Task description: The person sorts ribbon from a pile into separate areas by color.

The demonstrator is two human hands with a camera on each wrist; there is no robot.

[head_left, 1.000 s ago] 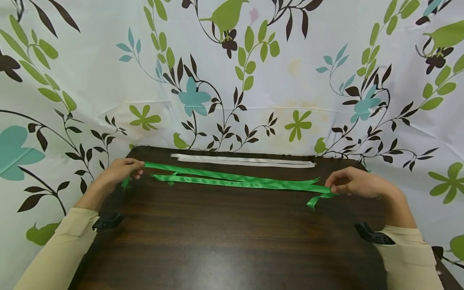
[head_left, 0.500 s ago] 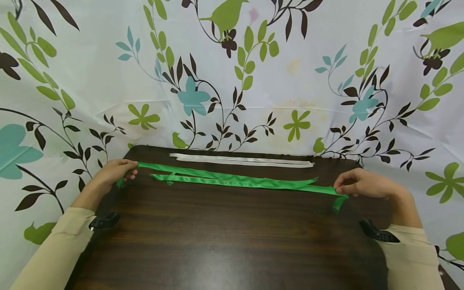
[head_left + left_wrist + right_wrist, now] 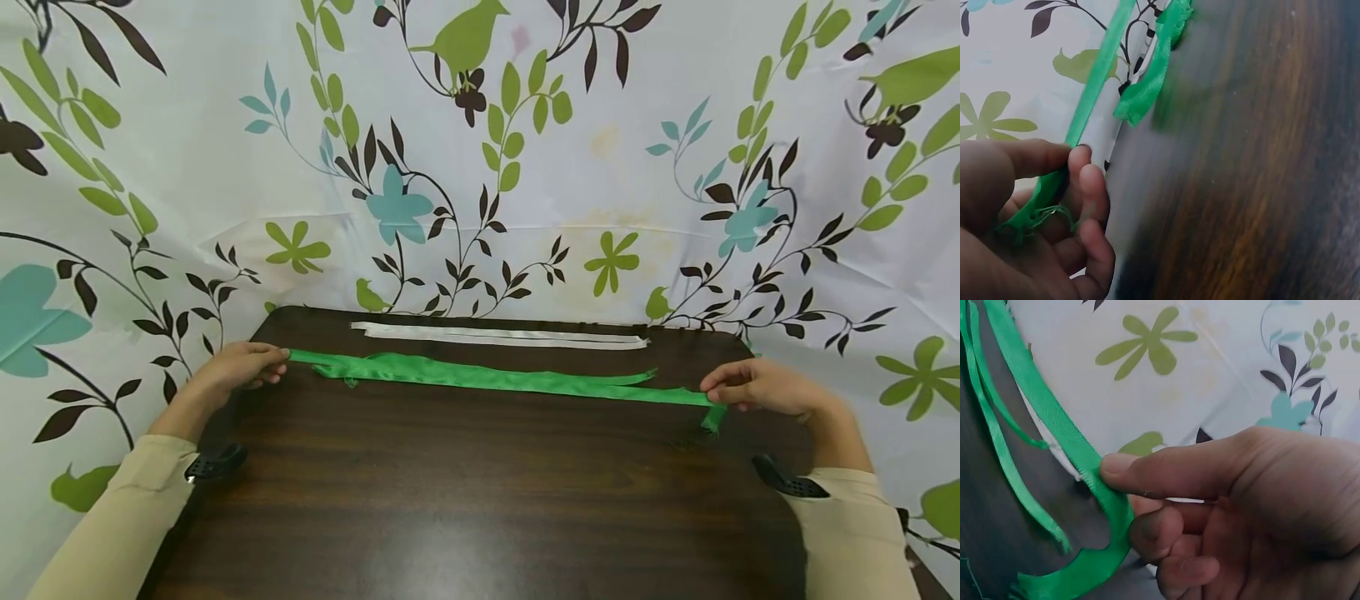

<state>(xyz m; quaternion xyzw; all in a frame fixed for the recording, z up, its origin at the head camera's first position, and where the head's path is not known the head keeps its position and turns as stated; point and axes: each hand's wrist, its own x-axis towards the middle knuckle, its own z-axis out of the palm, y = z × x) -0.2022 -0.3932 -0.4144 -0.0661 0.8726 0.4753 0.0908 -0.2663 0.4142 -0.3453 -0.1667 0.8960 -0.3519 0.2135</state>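
A long green ribbon (image 3: 678,395) is stretched sideways between my two hands near the table's far side. My left hand (image 3: 238,367) pinches it near one end between thumb and fingertips; a frayed tail (image 3: 1022,222) hangs inside the palm in the left wrist view. My right hand (image 3: 772,387) pinches the other end, and a short tail (image 3: 1079,575) curls down below the fingers. More green ribbon (image 3: 1007,462) lies on the table under the held one, its frayed ends showing. Whether the held ribbon touches it along the middle, I cannot tell.
White ribbon strips (image 3: 495,336) lie along the back of the dark wooden table (image 3: 465,483). A white cloth (image 3: 480,167) printed with leaves, birds and flowers hangs right behind the table edge and around the sides.
My right hand has slid to the right toward the ribbon's end, and my left hand has moved slightly left. The held ribbon has come down over the other green ribbon.
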